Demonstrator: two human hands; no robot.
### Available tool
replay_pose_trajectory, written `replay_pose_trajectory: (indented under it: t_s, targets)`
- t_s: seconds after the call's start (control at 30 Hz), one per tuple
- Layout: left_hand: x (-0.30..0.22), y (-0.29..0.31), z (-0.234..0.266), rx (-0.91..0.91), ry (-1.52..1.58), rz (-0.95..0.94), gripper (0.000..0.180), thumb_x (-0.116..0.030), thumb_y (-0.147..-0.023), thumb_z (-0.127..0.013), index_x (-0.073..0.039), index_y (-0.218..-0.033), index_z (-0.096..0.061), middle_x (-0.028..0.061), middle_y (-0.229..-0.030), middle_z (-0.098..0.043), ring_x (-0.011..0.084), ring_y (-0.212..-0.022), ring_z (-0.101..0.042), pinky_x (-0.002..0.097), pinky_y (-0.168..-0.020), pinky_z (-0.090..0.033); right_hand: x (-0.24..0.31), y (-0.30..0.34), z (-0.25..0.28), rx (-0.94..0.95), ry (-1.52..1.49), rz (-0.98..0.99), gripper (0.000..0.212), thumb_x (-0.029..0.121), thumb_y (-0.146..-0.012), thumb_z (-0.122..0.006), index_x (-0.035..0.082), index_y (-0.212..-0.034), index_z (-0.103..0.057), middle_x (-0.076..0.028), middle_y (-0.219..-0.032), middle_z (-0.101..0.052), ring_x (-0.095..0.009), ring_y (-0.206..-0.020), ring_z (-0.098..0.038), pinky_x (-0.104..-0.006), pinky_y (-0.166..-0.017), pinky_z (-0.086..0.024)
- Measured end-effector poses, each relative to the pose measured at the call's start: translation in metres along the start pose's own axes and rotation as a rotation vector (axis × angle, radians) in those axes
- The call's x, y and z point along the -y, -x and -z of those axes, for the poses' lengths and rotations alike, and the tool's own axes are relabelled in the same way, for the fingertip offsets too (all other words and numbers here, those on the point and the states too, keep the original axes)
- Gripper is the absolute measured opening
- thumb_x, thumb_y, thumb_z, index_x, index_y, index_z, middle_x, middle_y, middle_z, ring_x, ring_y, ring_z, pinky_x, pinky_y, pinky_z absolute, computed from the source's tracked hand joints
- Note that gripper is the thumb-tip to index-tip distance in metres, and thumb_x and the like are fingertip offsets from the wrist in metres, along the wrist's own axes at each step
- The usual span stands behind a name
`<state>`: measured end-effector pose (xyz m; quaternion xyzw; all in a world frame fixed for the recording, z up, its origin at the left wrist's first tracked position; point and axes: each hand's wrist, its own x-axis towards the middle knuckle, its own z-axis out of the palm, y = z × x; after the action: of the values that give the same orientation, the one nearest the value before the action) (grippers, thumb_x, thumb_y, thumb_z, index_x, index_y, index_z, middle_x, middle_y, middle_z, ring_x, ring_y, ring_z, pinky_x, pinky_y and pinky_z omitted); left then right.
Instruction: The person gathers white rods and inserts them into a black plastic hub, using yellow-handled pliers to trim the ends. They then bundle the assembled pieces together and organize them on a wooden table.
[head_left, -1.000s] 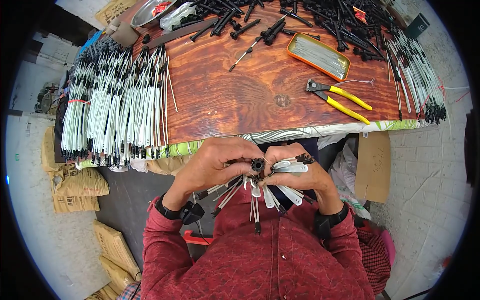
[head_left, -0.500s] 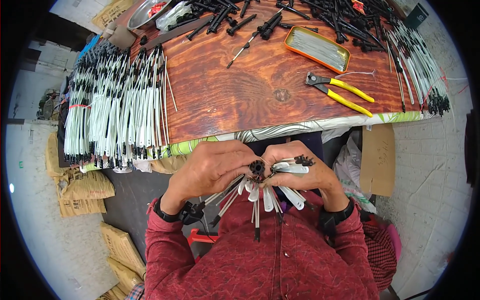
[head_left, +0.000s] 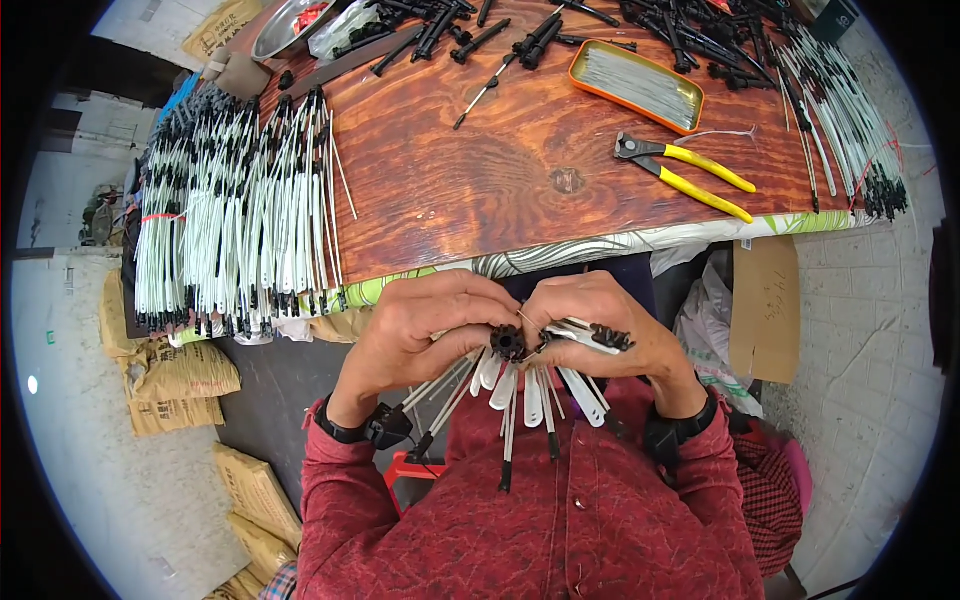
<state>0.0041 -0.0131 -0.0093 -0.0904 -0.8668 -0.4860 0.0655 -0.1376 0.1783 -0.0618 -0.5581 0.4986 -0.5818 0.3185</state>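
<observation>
A round black toothed hub (head_left: 508,343) is held in front of my chest, below the table's near edge. White ribs (head_left: 504,388) with black joints, like umbrella ribs, fan down and outward around it. My left hand (head_left: 425,325) is closed on the hub's left side, thumb and fingers pinching it. From the right, my right hand (head_left: 610,322) grips the hub's edge and more ribs, whose dark ends stick out past its thumb. A thin wire (head_left: 529,319) shows between the fingertips of both hands. The fingers partly hide where ribs and hub meet.
On the wooden table (head_left: 420,200) lie yellow-handled pincers (head_left: 707,196), an orange tin (head_left: 628,108) of thin wires and black shaft-like parts (head_left: 690,45). Rib bundles lie at the left (head_left: 240,215) and right (head_left: 845,130). Sacks (head_left: 185,372) and a cardboard box (head_left: 765,310) stand below.
The hub sits slightly lower and further left, and the hanging ribs have swung a little. Both hands keep their grip. The whole view has shifted slightly.
</observation>
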Motion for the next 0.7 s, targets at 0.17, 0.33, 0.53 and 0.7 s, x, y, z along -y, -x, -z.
replay_pose_trajectory:
  t_s: [0.17,0.33,0.53,0.7]
  targets:
    - [0.011,0.006,-0.008,-0.009,0.049,0.011,0.024,0.002,-0.079,-0.075,-0.003,-0.103,-0.074,0.0103,-0.1,-0.071,0.0238,-0.088,-0.069,0.0322,-0.074,-0.057,-0.007,0.004,-0.003,0.0,0.024,0.016,0.028,0.008,-0.072,-0.081,0.004,-0.087,-0.058,-0.009,-0.075,-0.058,-0.028,-0.068,-0.06,-0.0366,-0.06,-0.045]
    - [0.005,0.012,-0.009,-0.006,0.163,0.166,0.027,0.003,-0.076,-0.077,-0.004,-0.102,-0.077,0.0094,-0.098,-0.07,0.022,-0.092,-0.067,0.0325,-0.079,-0.055,-0.007,0.003,-0.003,0.034,0.026,-0.007,0.03,0.009,-0.071,-0.082,0.004,-0.087,-0.058,-0.009,-0.075,-0.059,-0.028,-0.067,-0.06,-0.0365,-0.06,-0.045]
    - [0.001,0.013,-0.004,0.04,0.104,0.14,0.029,0.004,-0.074,-0.078,-0.003,-0.103,-0.077,0.0098,-0.101,-0.07,0.021,-0.093,-0.067,0.0327,-0.08,-0.054,-0.007,0.003,-0.003,0.061,0.067,-0.006,0.022,0.012,-0.075,-0.079,0.004,-0.086,-0.062,-0.007,-0.077,-0.064,-0.024,-0.068,-0.064,-0.0337,-0.059,-0.047]
    - [-0.002,0.012,0.0,0.065,0.107,0.127,0.031,0.001,-0.072,-0.08,-0.003,-0.103,-0.077,0.0104,-0.103,-0.069,0.0207,-0.096,-0.065,0.0332,-0.083,-0.052,-0.009,0.004,-0.003,0.05,0.047,0.013,0.022,0.012,-0.074,-0.079,0.004,-0.086,-0.062,-0.007,-0.077,-0.064,-0.024,-0.067,-0.063,-0.0336,-0.059,-0.047]
